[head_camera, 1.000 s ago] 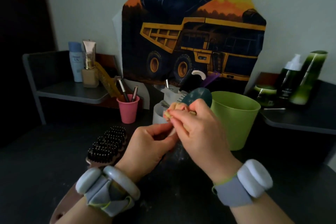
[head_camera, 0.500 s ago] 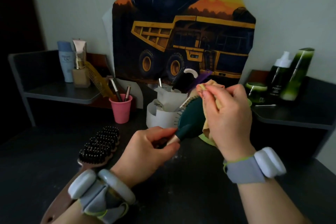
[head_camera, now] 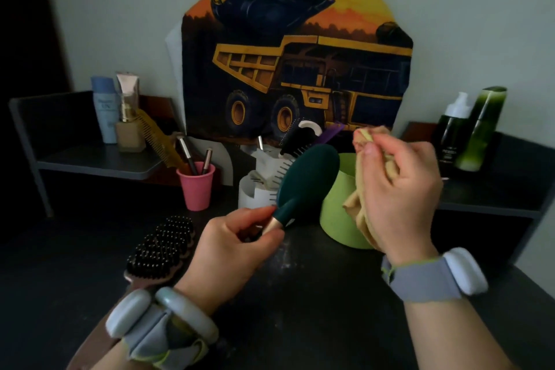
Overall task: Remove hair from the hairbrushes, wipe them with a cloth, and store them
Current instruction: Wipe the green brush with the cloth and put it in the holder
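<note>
My left hand (head_camera: 231, 246) grips the handle of a dark green hairbrush (head_camera: 306, 180), held up with its smooth back toward me and its pale bristles pointing left and away. My right hand (head_camera: 399, 189) holds a bunched yellow cloth (head_camera: 365, 165) just right of the brush head, a small gap apart from it. A brown wooden hairbrush (head_camera: 162, 249) with black bristles lies bristles-up on the dark table at the left. A white holder (head_camera: 255, 189) behind the green brush carries a black brush (head_camera: 297, 141) and other tools.
A green bucket (head_camera: 333, 213) stands under my right hand. A pink cup (head_camera: 196, 186) with makeup brushes sits left of the holder. A yellow comb (head_camera: 156, 135) and bottles (head_camera: 117, 111) occupy the left shelf; green bottles (head_camera: 468, 129) the right shelf. A truck picture (head_camera: 300, 69) leans on the wall.
My right hand with the cloth has come off the brush head and moved right. The green brush's back is now uncovered. My left hand keeps its grip on the handle.
</note>
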Demonstrator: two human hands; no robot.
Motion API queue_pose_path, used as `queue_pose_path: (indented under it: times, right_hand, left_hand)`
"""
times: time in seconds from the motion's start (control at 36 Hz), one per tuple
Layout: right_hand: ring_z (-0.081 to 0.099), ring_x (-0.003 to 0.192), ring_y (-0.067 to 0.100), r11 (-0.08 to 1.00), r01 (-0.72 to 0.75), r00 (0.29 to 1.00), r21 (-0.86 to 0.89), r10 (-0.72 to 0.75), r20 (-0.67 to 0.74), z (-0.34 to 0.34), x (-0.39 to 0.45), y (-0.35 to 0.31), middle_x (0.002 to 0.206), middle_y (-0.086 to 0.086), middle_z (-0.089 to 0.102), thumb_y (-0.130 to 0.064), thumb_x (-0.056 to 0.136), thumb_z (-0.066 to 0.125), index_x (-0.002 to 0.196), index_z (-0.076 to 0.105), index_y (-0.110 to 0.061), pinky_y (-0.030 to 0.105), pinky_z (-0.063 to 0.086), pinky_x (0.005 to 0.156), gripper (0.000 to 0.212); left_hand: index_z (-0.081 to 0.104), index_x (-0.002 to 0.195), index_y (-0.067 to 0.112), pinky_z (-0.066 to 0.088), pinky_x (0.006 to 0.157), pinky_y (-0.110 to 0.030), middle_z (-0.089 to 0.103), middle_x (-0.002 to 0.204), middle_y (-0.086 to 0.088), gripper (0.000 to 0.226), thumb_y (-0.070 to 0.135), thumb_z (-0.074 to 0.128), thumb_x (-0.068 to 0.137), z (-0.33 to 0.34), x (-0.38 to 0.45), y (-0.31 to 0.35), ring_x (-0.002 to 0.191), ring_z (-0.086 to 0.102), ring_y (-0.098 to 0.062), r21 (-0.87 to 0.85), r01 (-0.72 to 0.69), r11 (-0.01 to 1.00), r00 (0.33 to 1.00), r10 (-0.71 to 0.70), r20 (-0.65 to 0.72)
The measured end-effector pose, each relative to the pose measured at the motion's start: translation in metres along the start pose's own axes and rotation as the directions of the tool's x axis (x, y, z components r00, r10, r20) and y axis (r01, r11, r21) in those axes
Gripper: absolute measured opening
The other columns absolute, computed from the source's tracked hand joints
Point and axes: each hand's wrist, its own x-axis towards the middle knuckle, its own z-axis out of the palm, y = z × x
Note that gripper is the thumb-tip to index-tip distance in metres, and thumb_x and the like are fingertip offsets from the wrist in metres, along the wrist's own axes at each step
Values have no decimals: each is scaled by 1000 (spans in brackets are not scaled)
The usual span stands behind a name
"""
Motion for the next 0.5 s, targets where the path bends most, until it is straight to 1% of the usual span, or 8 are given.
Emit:
queue_pose_path:
  times: [0.03, 0.08, 0.14, 0.25, 0.33, 0.42, 0.47, 0.5]
  right_hand:
    - [50, 77, 10, 999, 44, 998, -1, -44, 53, 4, -4, -4, 93, 6, 51, -15, 91, 63, 106, 69, -4, 10, 44, 70, 20]
    - [53, 75, 14, 995, 100, 982, -6, -98, 159, 9, -12, -10, 94, 8, 54, -17, 91, 62, 107, 70, -6, 25, 51, 65, 21]
    - [56, 75, 17, 992, 125, 966, 13, -124, 225, 14, -19, -17, 94, 9, 56, -18, 89, 61, 107, 71, -7, 33, 53, 62, 23]
    - [59, 81, 17, 984, 148, 935, 101, -172, 309, 23, -33, -29, 94, 7, 57, -20, 88, 59, 107, 71, -7, 33, 55, 65, 26]
    - [59, 81, 18, 976, 168, 905, 137, -208, 370, 29, -42, -36, 94, 5, 55, -22, 89, 56, 108, 71, -9, 34, 55, 63, 28]
    - [60, 81, 17, 968, 202, 868, 150, -248, 431, 30, -47, -40, 94, 2, 54, -24, 90, 55, 109, 71, -11, 34, 56, 61, 28]
    - [59, 80, 16, 960, 242, 837, 141, -280, 469, 30, -50, -44, 94, 0, 53, -27, 90, 53, 109, 70, -13, 33, 55, 59, 29]
    - [58, 78, 15, 957, 261, 821, 129, -290, 492, 30, -52, -46, 93, -1, 52, -28, 90, 51, 108, 70, -15, 32, 55, 57, 29]
  left_hand:
    - [68, 106, 29, 49, 58, -15, 71, 81, 4, 33, 14, 74, 77, -1, -1, 0, 67, 66, -5, -8, -8, 1000, 1000, 7, -22]
    - [67, 102, 33, 48, 55, -14, 71, 79, 5, 32, 13, 74, 77, 2, 0, 2, 62, 63, -3, -22, -25, 999, 999, 24, -44]
    - [67, 96, 37, 46, 52, -14, 70, 76, 7, 31, 13, 74, 78, 2, 1, 4, 56, 60, -3, -31, -51, 998, 996, 48, -74]
    - [66, 90, 41, 48, 51, -14, 69, 79, 6, 33, 12, 75, 77, 1, 1, 5, 56, 60, -4, -16, -70, 997, 990, 67, -122]
    - [66, 90, 42, 49, 54, -15, 71, 80, 3, 33, 13, 75, 77, -1, 2, 1, 60, 62, -6, -9, -73, 997, 983, 70, -167]
    - [68, 93, 40, 55, 63, -20, 72, 84, 1, 30, 15, 75, 78, -1, 2, 0, 71, 67, -12, 22, -97, 995, 979, 99, -179]
    - [68, 96, 40, 57, 69, -24, 72, 86, 4, 28, 19, 74, 78, -2, 2, -2, 77, 68, -13, 62, -116, 991, 977, 125, -173]
    - [67, 96, 43, 56, 71, -23, 71, 86, 6, 28, 21, 73, 78, -3, 2, -2, 79, 68, -11, 88, -124, 988, 977, 137, -163]
